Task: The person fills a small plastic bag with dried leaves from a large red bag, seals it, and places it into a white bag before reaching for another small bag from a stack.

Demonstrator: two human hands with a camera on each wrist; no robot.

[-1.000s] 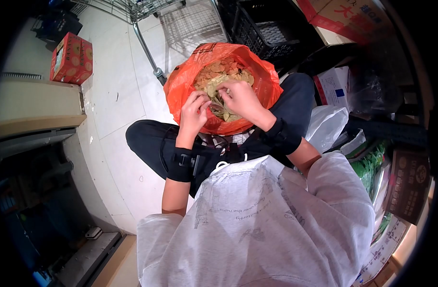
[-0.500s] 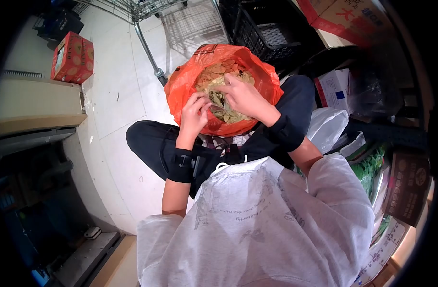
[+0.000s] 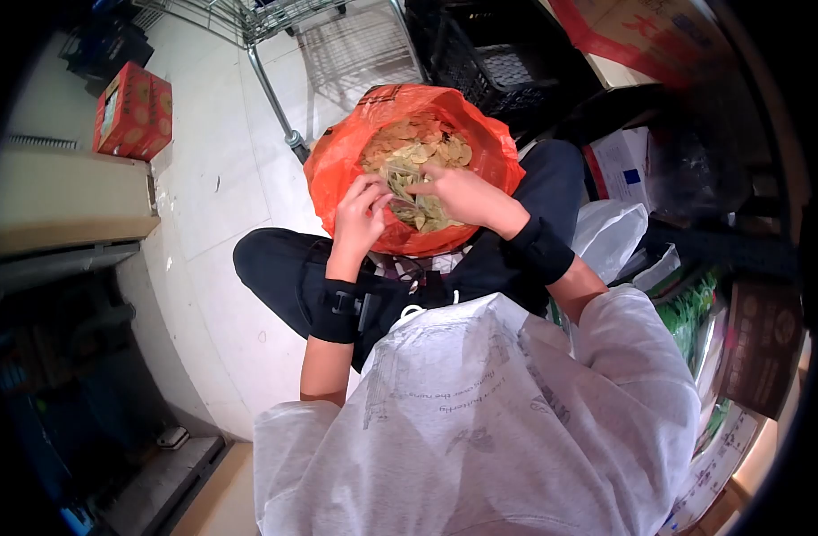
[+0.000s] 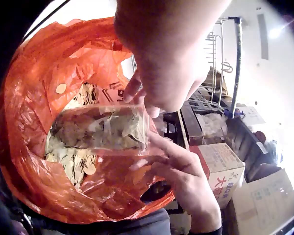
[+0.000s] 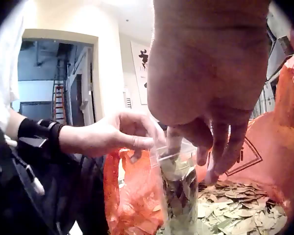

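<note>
A clear zip bag [image 4: 98, 128] packed with dried leaves that look like bay leaves stands upright in the right wrist view. My left hand [image 3: 359, 219] pinches the edge of its mouth between thumb and fingers. Over the mouth is my right hand [image 3: 471, 198], one finger reaching down inside onto the leaves [image 5: 179, 169] and the others extended outside the bag. Around and below lies an orange-red plastic bag [image 3: 338, 170], wide at the top, holding many loose dried leaves [image 5: 240, 210].
The orange-red bag stands between the person's crossed legs [image 3: 275, 268]. Beyond it are a metal cart [image 3: 271, 89] and a black crate [image 3: 498, 67]. Cartons [image 3: 637, 36] and a white plastic bag [image 3: 610, 234] line the right side; a red box [image 3: 134, 112] sits far left.
My right hand lifted a little from the zip bag's mouth, then came back down with a finger extended into it. My left hand has kept its grip in nearly the same place.
</note>
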